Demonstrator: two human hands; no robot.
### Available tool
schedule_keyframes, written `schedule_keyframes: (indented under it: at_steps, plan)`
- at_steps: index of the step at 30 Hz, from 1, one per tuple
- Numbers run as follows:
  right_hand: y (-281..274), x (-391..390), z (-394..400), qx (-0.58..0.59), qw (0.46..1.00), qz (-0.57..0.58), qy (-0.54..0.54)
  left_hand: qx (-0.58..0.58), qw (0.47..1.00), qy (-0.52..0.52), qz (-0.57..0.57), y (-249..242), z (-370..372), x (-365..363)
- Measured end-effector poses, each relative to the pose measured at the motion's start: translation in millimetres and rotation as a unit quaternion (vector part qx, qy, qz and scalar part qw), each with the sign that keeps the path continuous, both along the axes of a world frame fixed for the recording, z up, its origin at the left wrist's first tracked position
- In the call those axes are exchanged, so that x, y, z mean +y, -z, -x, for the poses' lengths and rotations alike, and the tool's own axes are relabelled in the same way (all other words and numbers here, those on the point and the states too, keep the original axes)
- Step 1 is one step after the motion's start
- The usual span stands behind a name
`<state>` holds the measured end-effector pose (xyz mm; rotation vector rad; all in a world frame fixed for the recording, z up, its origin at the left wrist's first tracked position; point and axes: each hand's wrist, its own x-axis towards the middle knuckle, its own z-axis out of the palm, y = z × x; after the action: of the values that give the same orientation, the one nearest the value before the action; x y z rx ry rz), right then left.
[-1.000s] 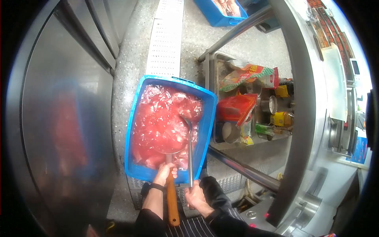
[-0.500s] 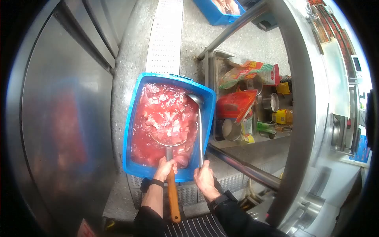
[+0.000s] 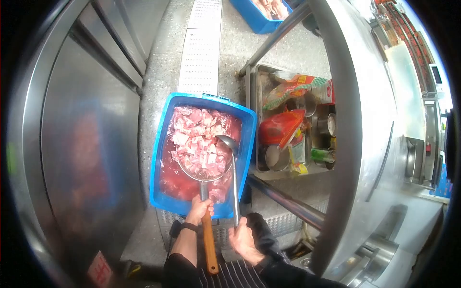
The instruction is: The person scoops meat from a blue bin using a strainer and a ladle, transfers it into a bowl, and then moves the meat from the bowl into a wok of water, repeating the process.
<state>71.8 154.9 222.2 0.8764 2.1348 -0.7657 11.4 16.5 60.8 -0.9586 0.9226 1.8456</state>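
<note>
A blue plastic tub [image 3: 157,153] on the floor holds chunks of raw meat [image 3: 197,132] in reddish, bloody liquid. My left hand [image 3: 200,210] is wrapped round the metal neck and upper wooden handle of a large round strainer [image 3: 210,242]. Meat is heaped over the strainer's bowl, hiding most of it except the near rim. In my right hand [image 3: 243,241] is the long metal handle of a ladle [image 3: 235,192]. The ladle's bowl rests against the right side of the meat heap.
Steel cabinet doors [image 3: 91,158] rise on the left. To the right, under a steel counter [image 3: 350,144], a metal tray [image 3: 254,115] carries packets, cans and bottles. A counter rail [image 3: 288,201] runs close by the tub. Another blue tub [image 3: 254,21] with meat stands farther off.
The strainer has come up with meat heaped clear of the liquid. The ladle's bowl has moved left and down from the tub's right wall onto the meat.
</note>
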Motion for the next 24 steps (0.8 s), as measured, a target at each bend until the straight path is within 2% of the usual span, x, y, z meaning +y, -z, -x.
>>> schedule_keyframes:
  at_steps: [5, 8, 14, 18, 19, 20, 21, 22, 23, 24]
  plan:
    - [-50, -15, -3, -0.064, 0.997, 0.001, 0.041, 0.018, 0.999, 0.013, 0.041, -25, -24, -14]
    - [-77, -15, -16, -0.026, 0.996, 0.041, 0.073, 0.022, 0.997, 0.054, 0.048, -56, -37, -25]
    - [-137, -6, -54, -0.02, 0.996, 0.059, 0.069, 0.039, 0.996, 0.068, 0.053, -108, -75, -48]
    - [-184, 9, -84, 0.028, 0.997, 0.061, 0.031, 0.062, 0.988, 0.126, 0.07, -144, -104, -55]
    - [-218, 7, -80, 0.028, 0.998, 0.041, 0.027, 0.079, 0.989, 0.107, 0.068, -164, -114, -55]
    - [-217, 13, -105, 0.183, 0.981, 0.061, -0.023, 0.1, 0.989, 0.089, 0.068, -182, -122, -55]
    - [-241, 17, -102, 0.175, 0.982, 0.069, -0.026, 0.083, 0.988, 0.11, 0.075, -188, -128, -57]
    - [-263, 22, -101, 0.182, 0.98, 0.067, -0.032, 0.028, 0.996, 0.075, 0.035, -215, -132, -59]
    - [-265, 27, -109, 0.211, 0.974, 0.083, -0.017, 0.036, 0.993, 0.082, 0.073, -270, -126, -53]
    - [-290, 33, -105, 0.239, 0.966, 0.085, -0.054, 0.045, 0.989, 0.087, 0.111, -324, -122, -47]
